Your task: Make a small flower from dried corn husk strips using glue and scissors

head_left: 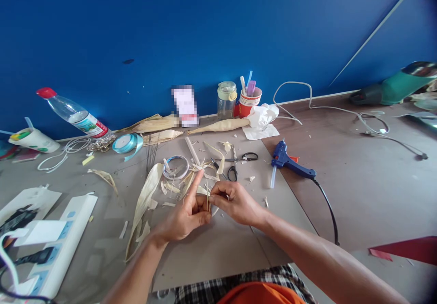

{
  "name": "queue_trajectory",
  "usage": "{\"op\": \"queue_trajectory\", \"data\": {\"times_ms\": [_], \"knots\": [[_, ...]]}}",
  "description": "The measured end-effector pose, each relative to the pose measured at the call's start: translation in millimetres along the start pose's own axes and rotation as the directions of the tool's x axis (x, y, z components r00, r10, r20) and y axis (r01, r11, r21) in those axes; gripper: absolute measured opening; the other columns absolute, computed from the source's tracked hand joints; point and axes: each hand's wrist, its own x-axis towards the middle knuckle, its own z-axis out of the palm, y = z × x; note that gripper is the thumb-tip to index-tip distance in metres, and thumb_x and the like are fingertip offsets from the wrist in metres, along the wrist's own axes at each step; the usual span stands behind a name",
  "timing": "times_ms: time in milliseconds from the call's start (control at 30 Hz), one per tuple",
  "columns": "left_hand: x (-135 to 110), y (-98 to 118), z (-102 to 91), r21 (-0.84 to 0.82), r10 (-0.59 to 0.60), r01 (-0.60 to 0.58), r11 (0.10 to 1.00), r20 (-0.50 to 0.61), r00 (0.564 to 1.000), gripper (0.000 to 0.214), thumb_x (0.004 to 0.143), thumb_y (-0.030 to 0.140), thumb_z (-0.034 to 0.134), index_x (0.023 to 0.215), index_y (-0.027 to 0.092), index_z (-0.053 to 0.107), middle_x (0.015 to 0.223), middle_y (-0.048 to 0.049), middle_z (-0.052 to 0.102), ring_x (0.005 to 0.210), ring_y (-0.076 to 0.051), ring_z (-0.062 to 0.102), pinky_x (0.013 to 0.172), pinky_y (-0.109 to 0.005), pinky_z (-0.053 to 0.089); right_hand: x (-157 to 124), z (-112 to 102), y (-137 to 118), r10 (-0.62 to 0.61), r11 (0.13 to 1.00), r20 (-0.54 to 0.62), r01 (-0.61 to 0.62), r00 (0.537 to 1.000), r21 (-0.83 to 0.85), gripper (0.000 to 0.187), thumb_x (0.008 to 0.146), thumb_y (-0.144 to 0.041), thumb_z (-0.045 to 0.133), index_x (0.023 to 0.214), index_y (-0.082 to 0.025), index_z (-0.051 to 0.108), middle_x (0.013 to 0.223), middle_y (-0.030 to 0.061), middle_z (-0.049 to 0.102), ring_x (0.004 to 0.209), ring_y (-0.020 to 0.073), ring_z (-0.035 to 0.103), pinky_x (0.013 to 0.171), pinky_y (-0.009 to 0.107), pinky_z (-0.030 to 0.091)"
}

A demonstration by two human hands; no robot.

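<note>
A thin pale strip (pixel 207 194), which looks like dried corn husk, stands upright between my two hands. My left hand (pixel 186 213) has its index finger stretched forward while the thumb and other fingers close on the strip's lower part. My right hand (pixel 237 204) pinches the same strip between thumb and fingertips. Just beyond my fingers are torn husk scraps, a roll of tape (pixel 175 167) and black-handled scissors (pixel 232 173). A long husk leaf (pixel 146 195) lies left of my left hand. To the right rests a blue hot glue gun (pixel 290 160).
A power strip (pixel 73 231) with plugs lies at left. Along the blue wall stand a tilted water bottle (pixel 80 115), a lidded jar (pixel 226 99) and a paper cup (pixel 251 99). Blue ribbon (pixel 124 144) and white cable (pixel 334 107) lie near it. The glue gun's cord (pixel 329 204) trails right.
</note>
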Motion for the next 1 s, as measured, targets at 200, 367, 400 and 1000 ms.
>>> {"op": "queue_trajectory", "data": {"times_ms": [200, 367, 400, 1000], "knots": [[0.0, 5.5, 0.5, -0.014, 0.005, -0.006, 1.000, -0.026, 1.000, 0.094, 0.079, 0.020, 0.060, 0.143, 0.031, -0.009, 0.066, 0.0054, 0.044, 0.059, -0.009, 0.042, 0.058, -0.024, 0.033, 8.3, -12.7, 6.3, 0.111, 0.962, -0.131, -0.073, 0.985, 0.264, 0.026, 0.081, -0.038, 0.051, 0.068, -0.015, 0.054, 0.057, -0.0037, 0.046, 0.050, 0.0070, 0.035, 0.047, 0.021, 0.027], [1.1, 8.0, -1.6, -0.006, 0.015, -0.015, 1.000, -0.059, 0.998, 0.094, 0.079, 0.024, 0.061, 0.143, 0.028, -0.007, 0.068, 0.0041, 0.048, 0.061, -0.009, 0.044, 0.060, -0.024, 0.034, 7.9, -13.6, 7.6, 0.118, 0.927, 0.120, -0.153, 0.986, 0.343, 0.027, 0.077, -0.036, 0.059, 0.091, -0.013, 0.061, 0.068, -0.0011, 0.053, 0.057, 0.0076, 0.041, 0.052, 0.022, 0.031], [1.2, 7.7, -1.7, -0.004, 0.012, -0.012, 1.000, -0.059, 0.998, 0.094, 0.079, 0.025, 0.061, 0.143, 0.028, -0.007, 0.067, 0.0040, 0.049, 0.061, -0.010, 0.045, 0.060, -0.024, 0.034, 7.2, -11.6, 7.5, 0.104, 0.928, 0.171, -0.157, 0.980, 0.338, 0.030, 0.076, -0.034, 0.060, 0.098, -0.013, 0.060, 0.071, -0.0004, 0.054, 0.060, 0.0082, 0.043, 0.054, 0.022, 0.033], [2.2, 1.9, 2.8, 0.005, 0.000, 0.001, 1.000, -0.064, 0.998, 0.089, 0.080, 0.022, 0.059, 0.144, 0.030, -0.003, 0.067, 0.0055, 0.045, 0.061, -0.009, 0.041, 0.060, -0.025, 0.035, 8.7, -12.2, -0.6, 0.124, 0.991, 0.130, -0.129, 0.984, 0.036, 0.039, 0.081, -0.049, 0.051, 0.063, -0.015, 0.051, 0.056, -0.0035, 0.045, 0.052, 0.0070, 0.038, 0.047, 0.021, 0.029]]}}
